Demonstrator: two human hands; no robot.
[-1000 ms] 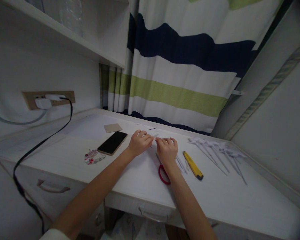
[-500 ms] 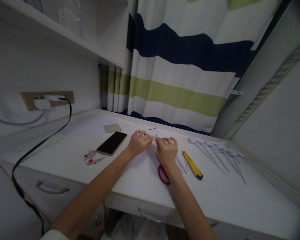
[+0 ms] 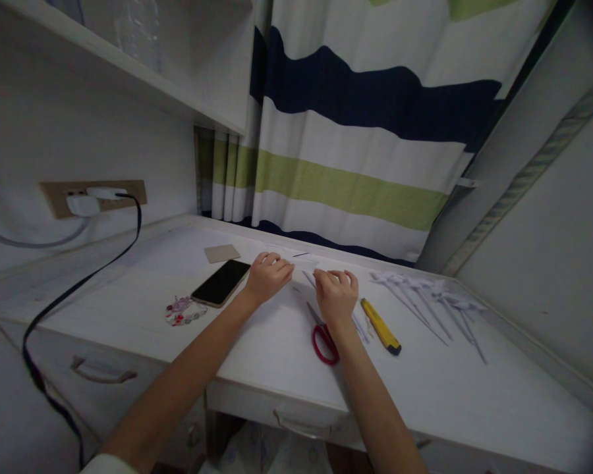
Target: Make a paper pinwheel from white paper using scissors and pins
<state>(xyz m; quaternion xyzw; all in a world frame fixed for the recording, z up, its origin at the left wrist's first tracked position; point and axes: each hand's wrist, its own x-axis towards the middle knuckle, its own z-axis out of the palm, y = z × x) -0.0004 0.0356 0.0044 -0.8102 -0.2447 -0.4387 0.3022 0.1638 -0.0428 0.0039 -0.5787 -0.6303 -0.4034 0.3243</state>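
Note:
My left hand (image 3: 271,276) is held above the desk with its fingers curled and the fingertips pressed together; anything small in them is hidden. A short gap to the right, my right hand (image 3: 337,295) is closed in a pinch, its contents too small to make out. Beside the right fingertips shows a thin white strip (image 3: 309,279) that looks like paper; whether the hand touches it I cannot tell. Red-handled scissors (image 3: 325,343) lie just below the right hand. Partly behind that wrist are thin white sticks (image 3: 360,328), and a yellow box cutter (image 3: 379,326) lies to their right.
Left of the hands are a black phone (image 3: 221,284), a beaded bracelet (image 3: 185,311) and a beige card (image 3: 222,253). Several folded white paper pieces with long stems (image 3: 425,289) lie on the right of the desk (image 3: 454,401). A striped curtain (image 3: 346,178) hangs behind.
My hands have moved apart, the left one to the left and the right one slightly to the right. The small white piece between their fingertips no longer shows there.

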